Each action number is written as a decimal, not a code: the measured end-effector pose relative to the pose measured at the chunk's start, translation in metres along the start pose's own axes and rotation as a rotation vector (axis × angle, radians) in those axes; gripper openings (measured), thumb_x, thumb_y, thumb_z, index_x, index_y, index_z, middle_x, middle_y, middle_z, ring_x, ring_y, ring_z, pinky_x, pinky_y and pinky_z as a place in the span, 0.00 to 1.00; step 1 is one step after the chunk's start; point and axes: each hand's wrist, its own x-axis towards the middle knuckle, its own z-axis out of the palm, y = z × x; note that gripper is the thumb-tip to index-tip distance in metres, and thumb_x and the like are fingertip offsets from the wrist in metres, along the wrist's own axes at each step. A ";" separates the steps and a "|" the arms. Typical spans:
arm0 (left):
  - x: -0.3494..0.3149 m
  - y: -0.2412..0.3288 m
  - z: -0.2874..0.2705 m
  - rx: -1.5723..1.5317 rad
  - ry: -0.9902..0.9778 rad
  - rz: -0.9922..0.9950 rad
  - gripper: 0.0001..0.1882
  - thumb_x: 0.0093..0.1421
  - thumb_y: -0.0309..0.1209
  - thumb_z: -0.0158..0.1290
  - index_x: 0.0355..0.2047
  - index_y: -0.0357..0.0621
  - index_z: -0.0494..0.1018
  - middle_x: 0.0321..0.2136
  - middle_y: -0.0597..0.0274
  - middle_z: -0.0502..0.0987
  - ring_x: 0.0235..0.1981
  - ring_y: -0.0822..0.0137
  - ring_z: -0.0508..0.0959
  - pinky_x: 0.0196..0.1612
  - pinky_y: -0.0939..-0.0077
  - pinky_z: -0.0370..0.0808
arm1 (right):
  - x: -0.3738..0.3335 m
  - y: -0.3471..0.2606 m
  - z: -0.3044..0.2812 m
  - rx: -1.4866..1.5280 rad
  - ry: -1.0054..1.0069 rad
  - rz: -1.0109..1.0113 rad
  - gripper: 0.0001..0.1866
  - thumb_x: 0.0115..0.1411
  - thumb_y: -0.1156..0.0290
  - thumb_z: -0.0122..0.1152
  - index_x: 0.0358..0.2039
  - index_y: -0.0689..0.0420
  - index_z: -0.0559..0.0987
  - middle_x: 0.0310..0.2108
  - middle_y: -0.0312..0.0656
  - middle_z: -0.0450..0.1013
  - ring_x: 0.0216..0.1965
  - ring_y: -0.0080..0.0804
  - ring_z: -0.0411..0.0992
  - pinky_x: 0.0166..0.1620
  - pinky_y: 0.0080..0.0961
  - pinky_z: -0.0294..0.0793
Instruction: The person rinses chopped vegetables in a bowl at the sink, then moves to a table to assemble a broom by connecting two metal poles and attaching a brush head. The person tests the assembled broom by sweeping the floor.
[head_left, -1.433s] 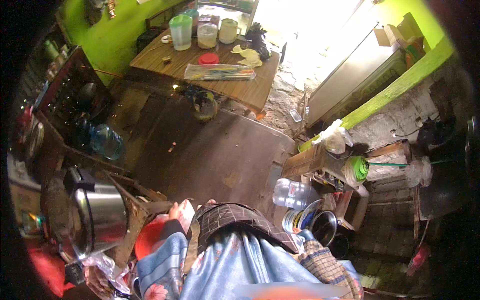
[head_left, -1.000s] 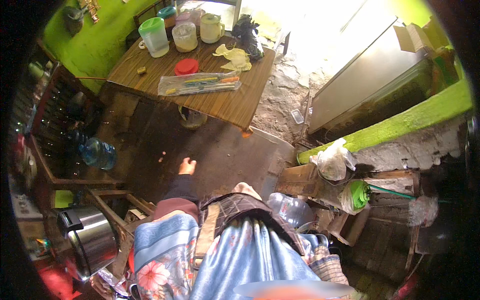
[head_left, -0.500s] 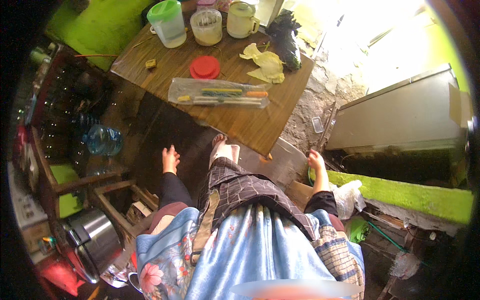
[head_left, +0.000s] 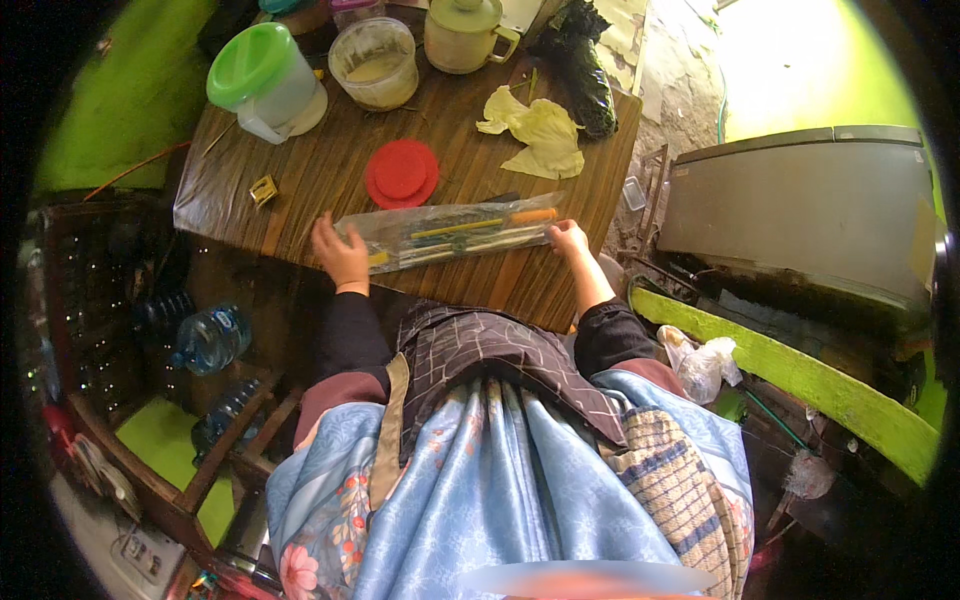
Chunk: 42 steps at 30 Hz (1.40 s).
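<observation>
A long clear plastic bag (head_left: pixel 400 226) lies near the table's front edge with slim tools inside. Among these are an orange handle (head_left: pixel 533 216), a yellow stick (head_left: pixel 456 229) and pale rods. At the bag's left end, my left hand (head_left: pixel 342 256) touches the plastic, thumb and fingers apart. My right hand (head_left: pixel 570 239) pinches the bag's right end, just below the orange handle. Beyond the bag is a round red lid (head_left: pixel 402 174).
The wooden table (head_left: pixel 285 225) holds a green-lidded pitcher (head_left: pixel 268 85), an open tub (head_left: pixel 374 65), a lidded mug (head_left: pixel 464 38), a yellowish leaf (head_left: pixel 540 140), a black plastic bundle (head_left: pixel 580 70) and a small yellow object (head_left: pixel 263 191). Water bottles (head_left: pixel 213 340) lie at left; a grey cabinet (head_left: pixel 795 215) stands right.
Both hands have come forward from beside my body onto the ends of the clear bag. The bag now slants, its right end farther away. I am closer to the table.
</observation>
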 end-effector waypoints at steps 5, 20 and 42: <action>-0.015 0.099 0.031 -0.593 -0.455 0.155 0.14 0.56 0.32 0.50 0.42 0.44 0.69 0.39 0.53 0.72 0.43 0.53 0.71 0.46 0.61 0.67 | -0.019 0.015 -0.005 0.491 -0.190 -0.036 0.11 0.57 0.65 0.55 0.36 0.59 0.73 0.28 0.39 0.73 0.26 0.25 0.72 0.28 0.24 0.72; -0.050 0.141 0.078 -0.413 -0.632 0.511 0.10 0.52 0.32 0.52 0.35 0.47 0.68 0.37 0.55 0.67 0.44 0.53 0.67 0.46 0.58 0.64 | -0.026 0.054 -0.021 0.889 -0.285 0.357 0.09 0.57 0.68 0.54 0.33 0.60 0.72 0.23 0.38 0.71 0.19 0.24 0.68 0.21 0.20 0.68; 0.015 0.120 -0.079 -1.476 -0.691 -0.799 0.09 0.61 0.31 0.47 0.35 0.37 0.71 0.31 0.62 0.75 0.28 0.72 0.74 0.34 0.79 0.72 | -0.020 0.029 -0.015 -0.240 0.061 -0.550 0.17 0.48 0.73 0.57 0.40 0.56 0.69 0.42 0.54 0.64 0.47 0.51 0.63 0.49 0.39 0.66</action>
